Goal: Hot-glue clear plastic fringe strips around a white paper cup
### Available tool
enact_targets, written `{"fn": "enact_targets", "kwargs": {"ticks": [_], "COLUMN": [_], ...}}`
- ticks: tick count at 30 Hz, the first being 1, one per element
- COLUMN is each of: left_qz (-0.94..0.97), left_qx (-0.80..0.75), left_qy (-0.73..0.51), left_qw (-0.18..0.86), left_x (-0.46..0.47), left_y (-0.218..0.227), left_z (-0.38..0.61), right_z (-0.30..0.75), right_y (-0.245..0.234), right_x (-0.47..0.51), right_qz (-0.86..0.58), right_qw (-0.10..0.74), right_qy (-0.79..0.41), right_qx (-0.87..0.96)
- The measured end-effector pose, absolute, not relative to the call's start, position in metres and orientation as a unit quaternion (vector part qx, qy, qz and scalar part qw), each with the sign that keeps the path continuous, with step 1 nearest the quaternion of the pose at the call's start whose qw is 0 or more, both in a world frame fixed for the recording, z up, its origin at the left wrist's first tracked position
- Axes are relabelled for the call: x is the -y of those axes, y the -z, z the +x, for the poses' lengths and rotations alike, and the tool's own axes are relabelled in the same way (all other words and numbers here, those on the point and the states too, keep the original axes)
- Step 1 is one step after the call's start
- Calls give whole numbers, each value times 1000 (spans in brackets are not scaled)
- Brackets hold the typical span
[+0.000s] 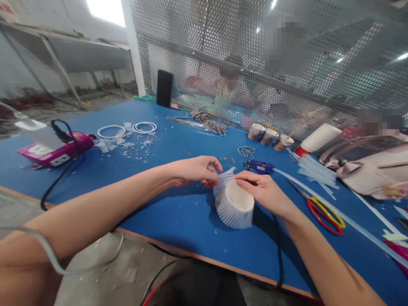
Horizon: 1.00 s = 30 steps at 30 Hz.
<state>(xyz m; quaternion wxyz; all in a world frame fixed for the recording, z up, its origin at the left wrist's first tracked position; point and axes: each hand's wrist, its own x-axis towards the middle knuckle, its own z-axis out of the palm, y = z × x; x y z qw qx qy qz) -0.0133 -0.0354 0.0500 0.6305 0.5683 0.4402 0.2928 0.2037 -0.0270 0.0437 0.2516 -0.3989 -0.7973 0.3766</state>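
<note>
A white round cup-like form [239, 196] stands on the table in front of me, its open top tilted toward me. Around its side runs a translucent pleated strip [235, 217], with loose folds rising at the far left. My left hand [204, 171] is curled at those folds, its fingertips against the strip's edge; the exact pinch is partly hidden. Across the form, my right hand [263, 189] grips the far rim and the strip there between thumb and fingers. Just beyond it lies a blue glue gun [259, 166].
Red-and-yellow scissors [325, 214] lie at right, near translucent strips [318, 172] and stacked paper cups [321, 137]. White rings [144, 127] and scraps lie at left, by a magenta power strip [60, 148]. A phone [164, 88] leans on the perforated screen [204, 51]. Cords cross the front edge.
</note>
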Motion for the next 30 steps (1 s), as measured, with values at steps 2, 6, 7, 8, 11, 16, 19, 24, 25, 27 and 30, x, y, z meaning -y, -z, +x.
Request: {"fn": "enact_targets", "kwargs": {"ticks": [2, 6, 7, 8, 11, 16, 19, 24, 25, 27, 30], "left_qz": [540, 477, 462, 449, 420, 399, 393, 394, 395, 397, 394], "left_qx": [-432, -420, -416, -412, -408, -415, -411, -393, -389, -379, -370], "left_qy": [-322, -351, -357, -363, -385, -392, -399, -421, -423, -427, -433], "left_qw": [647, 688, 697, 705, 713, 718, 719, 717, 717, 718, 722], "left_x": [35, 37, 37, 38, 39, 40, 39, 37, 37, 36, 37], "left_y": [-47, -45, -45, -45, -43, -36, -33, -30, -31, -31, -34], "left_z": [-10, -4, -3, -2, 2, 9, 11, 11, 11, 12, 13], "right_z": [203, 201, 200, 200, 201, 205, 206, 204, 203, 202, 202], "right_y": [-46, -48, -48, -47, -45, -40, -36, -35, -36, -37, -39], "right_x": [28, 31, 32, 32, 33, 34, 36, 42, 42, 43, 42], "right_qz": [-383, -377, -380, -381, -381, -419, -408, -363, -361, -356, -333], "right_qw": [245, 250, 253, 254, 258, 292, 342, 373, 372, 370, 366], "right_qy": [-380, -371, -370, -371, -375, -368, -356, -245, -228, -205, -201], "right_qx": [806, 811, 809, 808, 805, 777, 769, 818, 824, 833, 845]}}
